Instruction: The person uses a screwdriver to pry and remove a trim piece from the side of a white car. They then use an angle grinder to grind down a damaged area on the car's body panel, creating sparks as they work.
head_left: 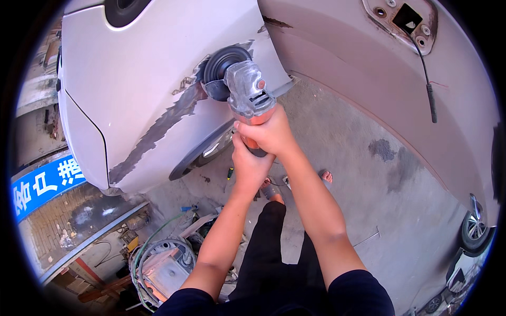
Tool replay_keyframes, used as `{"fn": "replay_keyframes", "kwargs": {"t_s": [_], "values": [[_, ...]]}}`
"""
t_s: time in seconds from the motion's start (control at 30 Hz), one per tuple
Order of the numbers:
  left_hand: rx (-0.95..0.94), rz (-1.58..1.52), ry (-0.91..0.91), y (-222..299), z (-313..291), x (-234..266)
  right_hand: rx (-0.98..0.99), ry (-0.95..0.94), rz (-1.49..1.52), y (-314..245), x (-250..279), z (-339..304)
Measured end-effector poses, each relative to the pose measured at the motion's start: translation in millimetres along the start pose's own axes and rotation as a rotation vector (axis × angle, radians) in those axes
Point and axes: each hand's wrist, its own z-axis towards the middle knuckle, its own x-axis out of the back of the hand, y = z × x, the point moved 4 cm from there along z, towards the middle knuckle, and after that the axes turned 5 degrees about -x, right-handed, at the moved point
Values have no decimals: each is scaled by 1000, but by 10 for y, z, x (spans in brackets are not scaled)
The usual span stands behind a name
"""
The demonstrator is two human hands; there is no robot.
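Note:
An angle grinder [246,90] with a worn grey head and an orange body is held out in front of me by both hands. Toward its head, my right hand [270,130] is wrapped round the body. Just below, my left hand [252,160] is closed round the handle end. The round black disc [224,63] lies at the silver-white car's body panel [153,58], over a scraped patch; whether it presses on the metal I cannot tell. From there a jagged grey bare strip [158,129] runs down to the panel's lower left.
An open car door [348,68] with a dangling black cable [429,95] stands on the right. Below the panel sits a wheel [203,155]. A machine with coiled hoses [166,268] is at lower left, near a blue sign [47,184]. A screwdriver [230,173] lies on the concrete floor.

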Motion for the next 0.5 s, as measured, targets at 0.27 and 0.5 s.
{"fn": "replay_keyframes", "kwargs": {"t_s": [0.27, 0.5], "values": [[25, 86, 9, -323, -438, 72, -115, -73, 93, 417, -153, -252], [-51, 193, -52, -127, -162, 126, -35, 17, 301, 502, -109, -24]]}}
